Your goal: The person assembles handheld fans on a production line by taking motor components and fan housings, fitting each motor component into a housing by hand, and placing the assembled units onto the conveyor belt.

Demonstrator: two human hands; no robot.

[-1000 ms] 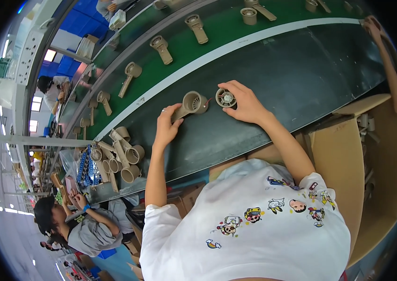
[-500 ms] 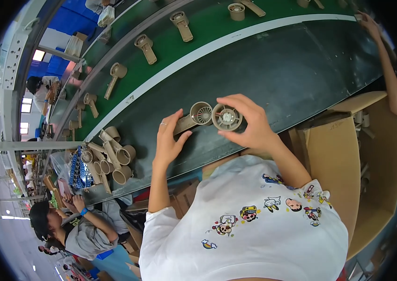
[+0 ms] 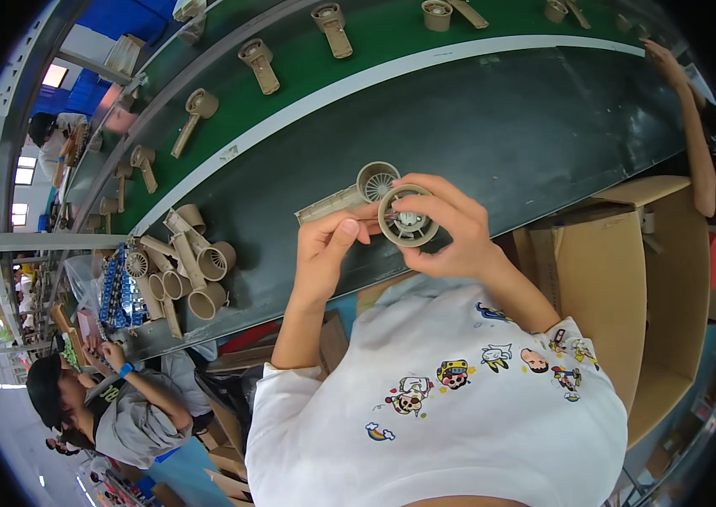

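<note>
My left hand [image 3: 321, 247] grips a beige handheld fan housing [image 3: 349, 197] by its handle, with the round grille end pointing toward my right hand. A beige round ring part with a small motor in its middle [image 3: 407, 225] sits in my right hand [image 3: 452, 230], pinched at the rim right next to the housing's round end. Both parts are held together above the near edge of the dark work surface [image 3: 493, 135], in front of my white printed shirt.
A pile of beige housings [image 3: 190, 269] lies to my left beside a bundle of blue parts [image 3: 117, 289]. Several housings ride the green belt [image 3: 392, 38]. A cardboard box [image 3: 628, 279] stands at my right. Another person's arm [image 3: 696, 135] reaches in far right; a co-worker [image 3: 113, 406] sits lower left.
Both hands have drawn nearer to me with the parts. The ring part in my right hand has closed in on the housing's round end.
</note>
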